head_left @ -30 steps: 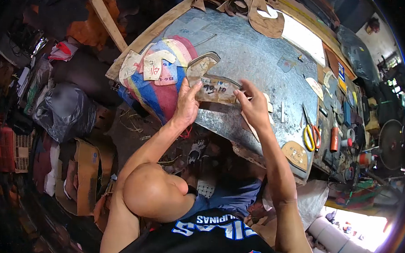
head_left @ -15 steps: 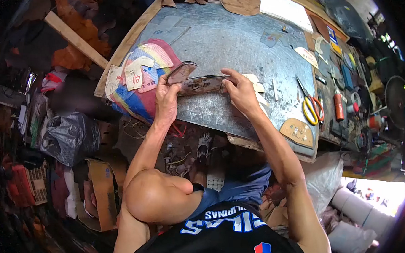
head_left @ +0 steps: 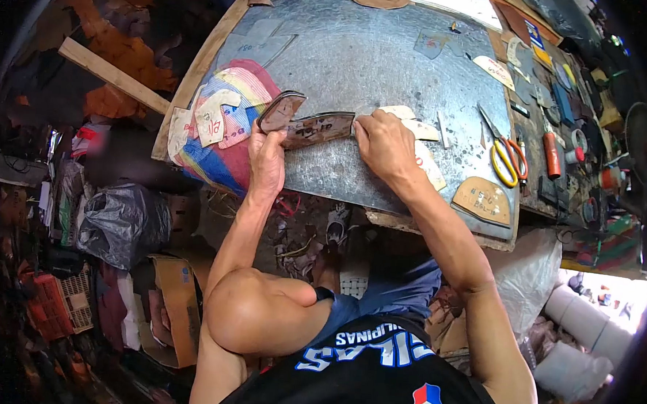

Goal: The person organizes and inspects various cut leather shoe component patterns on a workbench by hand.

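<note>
While both hands work at the near edge of the metal-topped table (head_left: 360, 58), they share 1 thing: a curved brown pattern piece (head_left: 309, 124) with dark writing on it, lifted at a tilt just above the table surface. The left hand (head_left: 267, 162) grips the left end of the piece, where a rounded flap stands up, with the thumb and fingers closed around it. The right hand (head_left: 385, 143) pinches the right end of the same piece, fingers curled over its edge and knuckles toward the camera.

Just left of the left hand lies a striped red, blue and cream cloth (head_left: 228, 135) hanging over the table edge, with pale card cutouts (head_left: 212, 116) resting on it, 1 marked in red. Beside the right hand, pale card strips (head_left: 419, 130) lie flat on the metal, and a longer one (head_left: 431, 167) pokes out under the wrist. Farther right sit scissors (head_left: 509, 157) with orange and yellow handles, and near the table corner lies a tan sole-shaped card (head_left: 483, 199). A wooden plank (head_left: 114, 74) leans away to the left of the table.
</note>
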A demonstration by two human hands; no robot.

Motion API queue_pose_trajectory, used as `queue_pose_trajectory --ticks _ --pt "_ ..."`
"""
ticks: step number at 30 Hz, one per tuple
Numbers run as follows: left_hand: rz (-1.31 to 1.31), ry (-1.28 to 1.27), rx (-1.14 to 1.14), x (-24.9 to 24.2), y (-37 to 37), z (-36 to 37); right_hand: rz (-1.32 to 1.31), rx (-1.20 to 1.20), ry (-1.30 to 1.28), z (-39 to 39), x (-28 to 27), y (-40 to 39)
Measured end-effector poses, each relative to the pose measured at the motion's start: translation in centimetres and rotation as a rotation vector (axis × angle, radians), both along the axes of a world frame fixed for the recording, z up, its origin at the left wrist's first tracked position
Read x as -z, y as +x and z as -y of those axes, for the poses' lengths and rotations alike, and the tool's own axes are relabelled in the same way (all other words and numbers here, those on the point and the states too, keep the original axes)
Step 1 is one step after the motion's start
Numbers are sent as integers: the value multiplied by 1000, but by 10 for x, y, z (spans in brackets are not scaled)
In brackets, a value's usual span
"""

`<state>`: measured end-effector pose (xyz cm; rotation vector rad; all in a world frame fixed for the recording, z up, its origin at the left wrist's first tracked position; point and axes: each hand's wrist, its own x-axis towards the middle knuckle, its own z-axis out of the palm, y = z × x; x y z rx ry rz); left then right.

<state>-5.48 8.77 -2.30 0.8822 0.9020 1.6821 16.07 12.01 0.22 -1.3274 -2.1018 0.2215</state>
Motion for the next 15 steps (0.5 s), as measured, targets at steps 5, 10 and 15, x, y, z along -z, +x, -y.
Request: queue_pose_trajectory --ticks 5,10,15 --pt "-5 6 19 0 -1 0 42 -26 9 4 0 -6" --pt "-18 30 42 -5 2 1 50 -47 -22 4 1 -8" --pt "-42 27 74 -2 -1 0 45 -60 -15 5 1 -9"
